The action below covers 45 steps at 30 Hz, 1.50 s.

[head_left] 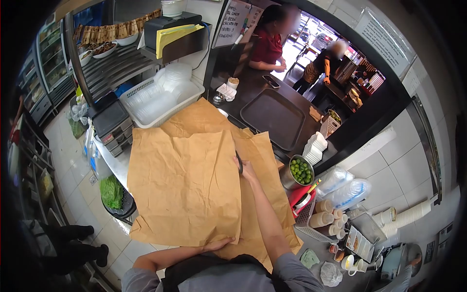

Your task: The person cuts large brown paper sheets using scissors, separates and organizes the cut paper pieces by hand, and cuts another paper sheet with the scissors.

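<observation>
A large creased sheet of brown paper [185, 185] lies in front of me, overlapping more brown paper [265, 194] beneath it and to the right. My right hand [247, 170] grips a pair of scissors [239, 162] by the dark handles at the upper sheet's right edge. The blades are mostly hidden by the paper. Near my body, my left hand [219, 244] holds the lower edge of the upper sheet close to its right corner. Some of its fingers are hard to make out against the paper.
Beyond the paper sit a basket of clear plastic containers [163, 95] and a dark tray [272, 119]. A metal pot of green limes [300, 171] and sauce bottles [321, 219] stand at right. Green leaves [112, 192] lie at left. Two people are beyond the counter.
</observation>
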Each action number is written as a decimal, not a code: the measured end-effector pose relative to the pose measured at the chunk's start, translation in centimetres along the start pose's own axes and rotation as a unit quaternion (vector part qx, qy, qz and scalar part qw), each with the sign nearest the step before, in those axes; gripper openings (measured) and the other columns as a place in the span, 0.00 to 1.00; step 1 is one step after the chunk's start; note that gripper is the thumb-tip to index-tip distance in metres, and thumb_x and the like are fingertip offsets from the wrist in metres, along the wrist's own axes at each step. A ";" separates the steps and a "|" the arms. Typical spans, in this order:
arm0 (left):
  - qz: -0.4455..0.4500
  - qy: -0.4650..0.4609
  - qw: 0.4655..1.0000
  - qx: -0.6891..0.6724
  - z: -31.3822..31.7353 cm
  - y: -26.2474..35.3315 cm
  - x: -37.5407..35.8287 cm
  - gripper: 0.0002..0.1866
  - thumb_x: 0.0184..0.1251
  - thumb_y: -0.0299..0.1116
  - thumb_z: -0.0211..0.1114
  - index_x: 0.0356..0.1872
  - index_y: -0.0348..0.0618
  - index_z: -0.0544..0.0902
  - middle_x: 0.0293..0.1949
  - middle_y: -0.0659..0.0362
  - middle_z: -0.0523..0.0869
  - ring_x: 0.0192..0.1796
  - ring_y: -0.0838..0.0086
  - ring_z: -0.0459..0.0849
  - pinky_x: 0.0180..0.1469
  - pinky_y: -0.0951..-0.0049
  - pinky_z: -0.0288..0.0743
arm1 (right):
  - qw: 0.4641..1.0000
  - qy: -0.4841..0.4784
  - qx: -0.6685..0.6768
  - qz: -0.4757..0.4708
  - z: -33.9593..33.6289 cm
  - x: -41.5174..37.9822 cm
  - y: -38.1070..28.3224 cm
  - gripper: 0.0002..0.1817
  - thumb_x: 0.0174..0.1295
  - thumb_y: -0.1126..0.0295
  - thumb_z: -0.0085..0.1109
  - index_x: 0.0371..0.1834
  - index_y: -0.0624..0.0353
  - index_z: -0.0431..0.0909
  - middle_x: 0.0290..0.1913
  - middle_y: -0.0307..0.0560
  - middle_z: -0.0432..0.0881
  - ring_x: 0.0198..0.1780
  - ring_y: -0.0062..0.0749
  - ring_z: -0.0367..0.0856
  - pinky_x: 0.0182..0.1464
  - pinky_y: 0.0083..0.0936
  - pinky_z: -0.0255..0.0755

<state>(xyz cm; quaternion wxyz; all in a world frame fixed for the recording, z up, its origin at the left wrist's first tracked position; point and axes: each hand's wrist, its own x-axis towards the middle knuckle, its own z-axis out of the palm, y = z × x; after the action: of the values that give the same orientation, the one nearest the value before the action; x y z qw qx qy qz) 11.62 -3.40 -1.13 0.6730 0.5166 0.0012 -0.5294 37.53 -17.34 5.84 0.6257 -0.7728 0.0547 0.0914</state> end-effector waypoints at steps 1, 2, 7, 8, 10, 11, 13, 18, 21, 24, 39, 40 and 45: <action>0.031 -0.002 0.999 0.033 0.2 0.1 -0.3 0.28 0.66 0.55 0.47 0.50 0.38 0.75 0.46 0.61 0.77 0.48 0.76 0.73 0.53 0.78 0.65 | 0.999 -0.006 0.015 0.034 0.0 0.3 0.0 0.32 0.49 0.38 0.57 0.22 0.64 0.77 0.14 0.32 0.69 0.17 0.16 0.65 0.18 0.16 0.56; 0.064 -0.003 0.996 0.067 0.4 0.2 -0.8 0.28 0.65 0.55 0.47 0.50 0.38 0.75 0.46 0.61 0.77 0.48 0.76 0.73 0.53 0.78 0.64 | 0.997 -0.011 0.030 0.065 -0.1 0.7 -0.1 0.32 0.49 0.38 0.57 0.22 0.64 0.78 0.15 0.32 0.69 0.17 0.16 0.65 0.18 0.17 0.56; 0.059 -0.004 0.996 0.065 -0.3 -1.3 0.9 0.28 0.65 0.55 0.47 0.49 0.38 0.75 0.44 0.60 0.78 0.46 0.76 0.74 0.51 0.79 0.66 | 0.997 -0.018 -0.032 0.071 -0.4 1.5 -2.7 0.33 0.50 0.42 0.61 0.35 0.70 0.79 0.26 0.39 0.79 0.25 0.20 0.75 0.29 0.18 0.68; 0.055 0.008 0.996 0.065 -0.2 -1.5 0.7 0.28 0.65 0.55 0.47 0.48 0.38 0.76 0.43 0.60 0.78 0.45 0.76 0.74 0.49 0.79 0.67 | 0.997 -0.008 -0.061 0.056 -0.4 1.7 -2.4 0.33 0.50 0.42 0.61 0.34 0.69 0.79 0.26 0.40 0.79 0.25 0.21 0.75 0.29 0.18 0.68; 0.056 0.007 0.996 0.070 0.7 1.1 -1.3 0.28 0.65 0.56 0.47 0.47 0.39 0.76 0.42 0.60 0.79 0.43 0.76 0.75 0.47 0.79 0.68 | 0.999 0.015 -0.041 -0.022 -0.4 3.9 0.6 0.33 0.49 0.40 0.59 0.29 0.67 0.79 0.21 0.36 0.76 0.21 0.20 0.71 0.24 0.18 0.65; 0.060 -0.007 0.995 0.075 1.5 3.1 -3.1 0.29 0.64 0.57 0.47 0.47 0.39 0.76 0.42 0.60 0.79 0.42 0.76 0.75 0.46 0.79 0.68 | 0.997 0.028 -0.030 -0.061 -0.4 4.6 1.6 0.33 0.49 0.39 0.58 0.26 0.66 0.78 0.19 0.34 0.74 0.19 0.19 0.69 0.21 0.18 0.63; 0.032 -0.006 0.997 0.067 1.2 2.2 -2.3 0.30 0.63 0.58 0.48 0.48 0.40 0.76 0.41 0.60 0.79 0.41 0.76 0.75 0.45 0.79 0.69 | 1.000 -0.009 -0.020 0.018 -0.5 2.8 -0.5 0.33 0.47 0.42 0.62 0.34 0.69 0.76 0.27 0.39 0.76 0.26 0.20 0.72 0.27 0.20 0.66; -0.010 0.038 0.994 0.101 0.3 -1.4 0.2 0.32 0.62 0.61 0.47 0.51 0.43 0.74 0.46 0.58 0.78 0.46 0.74 0.75 0.50 0.76 0.67 | 0.995 0.011 -0.002 -0.094 1.2 0.5 -0.4 0.43 0.42 0.61 0.69 0.59 0.69 0.58 0.54 0.50 0.68 0.52 0.28 0.67 0.49 0.23 0.64; 0.046 0.078 0.984 0.156 -0.2 -3.7 1.4 0.32 0.62 0.61 0.47 0.55 0.44 0.72 0.52 0.56 0.75 0.54 0.72 0.71 0.57 0.73 0.63 | 0.997 -0.022 0.041 -0.064 2.0 -2.9 -3.9 0.47 0.36 0.75 0.64 0.64 0.64 0.51 0.57 0.49 0.64 0.58 0.32 0.63 0.57 0.23 0.60; 0.149 0.112 0.929 0.319 0.9 0.0 -3.7 0.35 0.57 0.61 0.53 0.57 0.43 0.69 0.56 0.54 0.72 0.58 0.67 0.69 0.62 0.70 0.60 | 0.979 0.124 0.083 -0.142 0.6 -5.3 -4.9 0.39 0.36 0.78 0.63 0.58 0.63 0.58 0.37 0.36 0.65 0.34 0.21 0.66 0.34 0.20 0.67; 0.134 0.033 0.980 0.141 -10.2 2.0 -14.5 0.18 0.64 0.40 0.52 0.41 0.35 0.81 0.43 0.56 0.83 0.47 0.77 0.77 0.48 0.81 0.69 | 0.892 0.358 0.211 -0.179 -4.7 -20.4 3.6 0.40 0.38 0.85 0.63 0.59 0.58 0.58 0.42 0.36 0.71 0.38 0.21 0.72 0.40 0.18 0.70; 0.059 0.119 0.980 0.146 -8.9 4.8 -17.3 0.18 0.64 0.40 0.51 0.40 0.34 0.81 0.40 0.56 0.84 0.44 0.77 0.79 0.47 0.79 0.70 | 0.894 0.356 0.216 -0.166 -3.9 -20.7 4.6 0.41 0.38 0.86 0.63 0.60 0.58 0.57 0.44 0.37 0.70 0.40 0.22 0.72 0.41 0.18 0.70; -0.032 0.584 0.571 0.576 -11.6 6.0 -18.4 0.16 0.51 0.36 0.64 0.40 0.40 0.78 0.38 0.52 0.81 0.43 0.58 0.79 0.42 0.59 0.71 | 0.905 0.339 0.219 -0.133 -1.3 -21.6 10.0 0.48 0.38 0.83 0.67 0.64 0.61 0.48 0.55 0.44 0.64 0.53 0.30 0.66 0.52 0.22 0.66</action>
<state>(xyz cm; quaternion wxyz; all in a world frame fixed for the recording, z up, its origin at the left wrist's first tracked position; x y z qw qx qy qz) 14.12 17.25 7.69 0.0691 0.9918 0.1051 -0.0232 14.48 -21.32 1.07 0.7289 -0.6010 0.1789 -0.2746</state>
